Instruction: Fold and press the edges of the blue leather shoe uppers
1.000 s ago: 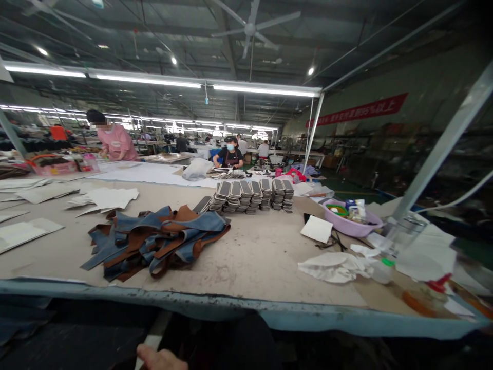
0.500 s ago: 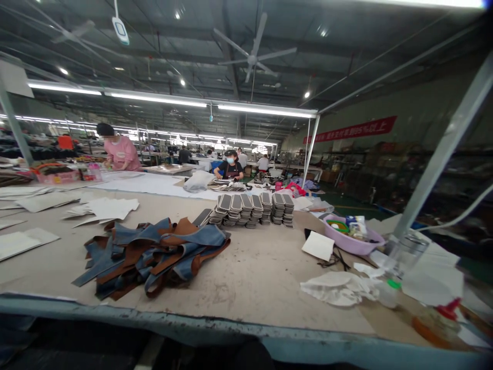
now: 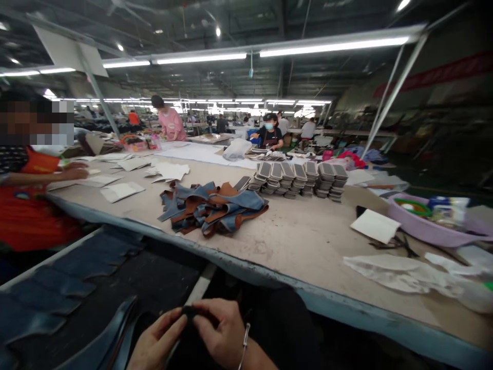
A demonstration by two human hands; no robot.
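Low at the bottom of the view, in front of the table's edge, my left hand (image 3: 159, 336) and my right hand (image 3: 221, 329) meet at the fingertips. Both pinch a small black piece (image 3: 189, 311), whose kind I cannot make out against the dark background. A thin metal bracelet circles my right wrist. Left of my hands, curved blue strips (image 3: 111, 329) lie in a dark lower area, with more blue pieces (image 3: 57, 288) in a row behind them. On the table ahead is a tangled heap of blue and brown leather-like strips (image 3: 215, 205).
Stacks of grey, pale-rimmed oblong pieces (image 3: 296, 177) stand behind the heap. At right are a purple basin (image 3: 431, 226), a white sheet (image 3: 375, 226) and crumpled white material (image 3: 404, 272). A co-worker in an orange apron (image 3: 34, 200) reaches over the table (image 3: 292, 241) at left.
My view has swung left and down. Both hands, pinching the small black piece, have come into sight, as have the lower blue pieces and the co-worker at left.
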